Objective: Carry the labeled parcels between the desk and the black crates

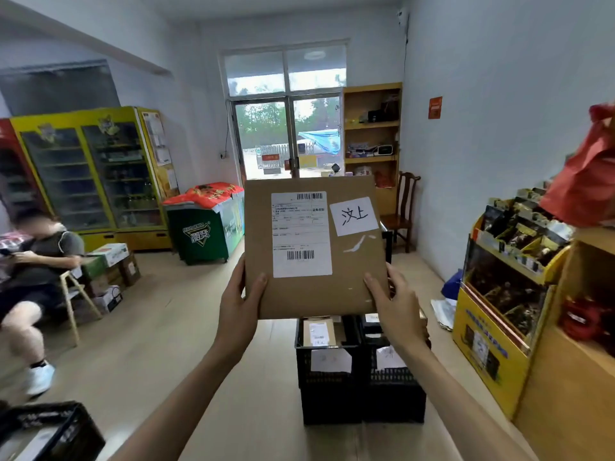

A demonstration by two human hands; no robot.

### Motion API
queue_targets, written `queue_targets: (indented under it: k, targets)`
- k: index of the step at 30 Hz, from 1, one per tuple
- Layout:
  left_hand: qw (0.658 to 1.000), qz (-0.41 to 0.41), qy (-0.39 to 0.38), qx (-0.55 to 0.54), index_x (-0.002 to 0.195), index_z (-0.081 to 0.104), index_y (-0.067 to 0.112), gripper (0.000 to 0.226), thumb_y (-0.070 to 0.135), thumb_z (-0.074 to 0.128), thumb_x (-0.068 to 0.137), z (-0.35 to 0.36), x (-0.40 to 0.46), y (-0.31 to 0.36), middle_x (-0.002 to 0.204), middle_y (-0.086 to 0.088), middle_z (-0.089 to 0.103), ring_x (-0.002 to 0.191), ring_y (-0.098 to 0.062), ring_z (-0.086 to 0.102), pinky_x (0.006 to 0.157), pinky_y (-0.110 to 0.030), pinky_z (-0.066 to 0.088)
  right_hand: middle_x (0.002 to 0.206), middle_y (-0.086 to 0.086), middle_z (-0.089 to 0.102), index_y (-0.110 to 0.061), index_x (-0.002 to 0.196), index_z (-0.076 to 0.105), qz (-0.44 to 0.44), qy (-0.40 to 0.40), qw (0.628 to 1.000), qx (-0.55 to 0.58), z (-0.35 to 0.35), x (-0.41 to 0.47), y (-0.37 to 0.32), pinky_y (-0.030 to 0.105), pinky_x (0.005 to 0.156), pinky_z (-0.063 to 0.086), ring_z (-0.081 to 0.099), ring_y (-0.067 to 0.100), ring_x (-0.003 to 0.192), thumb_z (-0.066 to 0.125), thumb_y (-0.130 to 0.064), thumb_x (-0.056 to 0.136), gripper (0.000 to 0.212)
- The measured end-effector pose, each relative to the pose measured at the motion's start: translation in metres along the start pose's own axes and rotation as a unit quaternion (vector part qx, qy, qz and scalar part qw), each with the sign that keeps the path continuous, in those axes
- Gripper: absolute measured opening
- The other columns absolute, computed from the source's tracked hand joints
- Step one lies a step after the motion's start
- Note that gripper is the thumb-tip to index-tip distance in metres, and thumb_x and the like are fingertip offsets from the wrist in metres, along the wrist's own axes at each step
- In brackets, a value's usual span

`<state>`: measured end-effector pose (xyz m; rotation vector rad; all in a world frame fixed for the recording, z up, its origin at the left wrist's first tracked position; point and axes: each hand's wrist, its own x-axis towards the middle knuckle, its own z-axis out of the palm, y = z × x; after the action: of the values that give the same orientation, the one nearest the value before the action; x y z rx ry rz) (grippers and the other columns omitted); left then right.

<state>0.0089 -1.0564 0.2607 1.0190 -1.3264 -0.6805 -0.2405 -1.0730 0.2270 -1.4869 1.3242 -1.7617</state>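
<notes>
I hold a flat brown cardboard parcel [346,271] upright in front of me, its face toward the camera. It carries a white shipping label with barcodes and a white note with handwritten characters. My left hand [241,304] grips its lower left edge, thumb on the front. My right hand [396,307] grips the lower right edge the same way. Below the parcel, two black crates stand side by side on the floor: the left crate [327,390] holds a small labeled parcel [318,332], and the right crate [394,394] sits partly behind my right forearm. Each crate bears a white paper tag.
A person sits on a chair [71,294] at the left beside stacked cartons. Another black crate [50,430] is at the bottom left. A yellow snack display [499,311] and wooden counter [572,377] line the right. A green freezer [206,227], drink fridges and glass door stand at the back.
</notes>
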Motion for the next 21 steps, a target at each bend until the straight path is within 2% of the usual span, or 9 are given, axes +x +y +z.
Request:
queue_targets:
  k: [2,5,8,10,13,18,21]
  targets:
    - [1.0,0.002,-0.004,0.002,0.137,0.04,0.05,0.042,0.026,0.053,0.105,0.018,0.025,-0.006,0.128,0.027,0.058,0.109,0.01,0.061,0.078,-0.012,0.055,0.12,-0.004,0.064,-0.032,0.124,0.06,-0.003,0.001,1.0,0.015,-0.001,0.028,0.014,0.021,0.078,0.057,0.063,0.01,0.106,0.062,-0.037,0.097,0.028]
    - [1.0,0.006,-0.007,0.005,0.13,0.04,0.058,0.043,0.026,0.053,0.105,0.045,0.059,-0.016,0.126,0.029,0.058,0.112,0.008,0.061,0.079,-0.014,0.057,0.119,-0.006,0.066,-0.027,0.131,0.059,-0.003,0.003,1.0,0.031,-0.005,0.067,0.034,0.022,0.079,0.058,0.064,0.009,0.105,0.062,-0.035,0.098,0.034]
    - [1.0,0.014,-0.004,0.013,0.144,0.041,0.045,0.046,0.025,0.053,0.105,0.068,0.084,-0.034,0.131,0.022,0.06,0.114,0.004,0.061,0.081,-0.016,0.057,0.116,-0.008,0.067,-0.025,0.131,0.059,-0.005,-0.004,0.999,0.04,-0.008,0.098,0.051,0.013,0.074,0.054,0.064,0.002,0.101,0.062,-0.03,0.098,0.033]
    - [1.0,0.011,-0.001,0.015,0.15,0.041,0.035,0.048,0.023,0.053,0.105,0.08,0.097,-0.047,0.134,0.018,0.06,0.115,0.005,0.061,0.082,-0.014,0.056,0.116,-0.008,0.066,-0.031,0.126,0.057,-0.003,-0.011,0.999,0.037,-0.008,0.115,0.066,0.016,0.077,0.056,0.064,0.004,0.102,0.061,-0.031,0.098,0.028]
    - [1.0,0.008,-0.003,0.016,0.144,0.043,0.038,0.043,0.023,0.054,0.105,0.095,0.115,-0.065,0.133,0.019,0.061,0.113,0.007,0.061,0.085,-0.015,0.056,0.117,-0.004,0.066,-0.035,0.125,0.056,0.002,-0.011,1.0,0.018,-0.006,0.136,0.09,0.025,0.086,0.056,0.063,0.011,0.106,0.061,-0.036,0.097,0.028]
    - [1.0,-0.011,-0.006,0.018,0.151,0.043,0.027,0.047,0.025,0.053,0.105,0.114,0.147,-0.102,0.136,0.014,0.061,0.113,0.005,0.061,0.079,-0.012,0.054,0.122,0.001,0.064,-0.024,0.133,0.057,0.021,-0.022,1.0,0.005,0.003,0.169,0.125,0.008,0.076,0.052,0.062,0.004,0.104,0.061,-0.033,0.097,0.037]
    - [1.0,-0.023,-0.007,0.015,0.153,0.042,0.027,0.049,0.025,0.054,0.105,0.122,0.171,-0.129,0.137,0.013,0.061,0.116,0.003,0.061,0.083,-0.014,0.054,0.123,0.001,0.063,-0.032,0.126,0.056,0.03,-0.027,0.999,0.0,0.014,0.188,0.144,0.007,0.077,0.051,0.062,0.001,0.103,0.061,-0.034,0.097,0.029]
